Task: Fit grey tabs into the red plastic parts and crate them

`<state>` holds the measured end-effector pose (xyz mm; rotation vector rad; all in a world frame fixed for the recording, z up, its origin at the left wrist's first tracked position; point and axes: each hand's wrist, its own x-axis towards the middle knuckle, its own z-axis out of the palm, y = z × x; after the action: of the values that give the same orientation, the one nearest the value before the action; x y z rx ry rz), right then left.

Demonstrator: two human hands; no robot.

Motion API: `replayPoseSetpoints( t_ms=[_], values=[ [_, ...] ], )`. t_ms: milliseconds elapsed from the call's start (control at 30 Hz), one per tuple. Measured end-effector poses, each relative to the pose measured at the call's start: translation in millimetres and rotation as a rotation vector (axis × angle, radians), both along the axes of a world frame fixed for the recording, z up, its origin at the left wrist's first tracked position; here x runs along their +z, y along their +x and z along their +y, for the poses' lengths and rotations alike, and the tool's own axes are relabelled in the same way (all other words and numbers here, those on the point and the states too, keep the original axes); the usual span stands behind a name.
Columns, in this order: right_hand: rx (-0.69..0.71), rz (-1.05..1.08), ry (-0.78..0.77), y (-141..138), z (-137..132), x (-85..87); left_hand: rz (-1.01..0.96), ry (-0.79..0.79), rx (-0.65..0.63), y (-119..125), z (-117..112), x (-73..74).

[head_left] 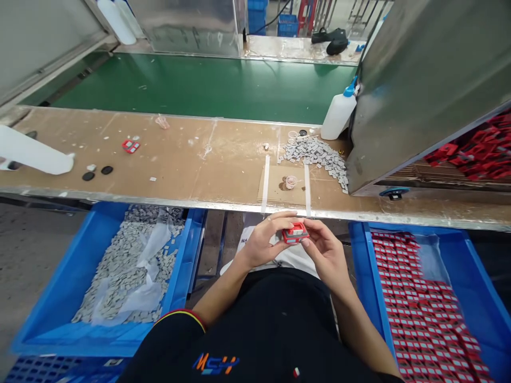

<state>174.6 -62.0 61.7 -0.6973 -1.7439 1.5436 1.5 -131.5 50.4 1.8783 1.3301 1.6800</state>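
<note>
Between my two hands, just off the table's front edge, is a small red plastic part (295, 232) with grey pieces set in it. My left hand (265, 239) grips it from the left, thumb below and fingers along the top. My right hand (325, 250) pinches its right side with thumb and fingers. Beyond them on the table lies a cardboard patch (279, 194) between white tape strips, with a pinkish lump (290, 182) on it. A heap of small grey pieces (317, 154) spreads behind and to the right.
A blue bin (56, 319) of grey pieces stands at left; another blue bin (361, 276) holds rows of red parts at right. A white bottle (337, 114) stands by the metal housing (399, 96). A green belt (207, 85) runs behind the table.
</note>
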Motion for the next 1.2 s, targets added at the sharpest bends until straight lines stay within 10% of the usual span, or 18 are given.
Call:
replayPoseSetpoints(
  t_ms=[533,800,1200],
  values=[
    [-0.013,-0.116,0.515,19,0,12.6,-0.197,-0.225,0.018,18,-17,28.8],
    [-0.12,0.06,-0.01,4,4,-20.3,-0.352,-0.305,0.02,25,3,-0.4],
    [0.096,-0.229,0.417,6,62,2.1,0.138,-0.289,-0.039,-5,41,5.5]
  ],
)
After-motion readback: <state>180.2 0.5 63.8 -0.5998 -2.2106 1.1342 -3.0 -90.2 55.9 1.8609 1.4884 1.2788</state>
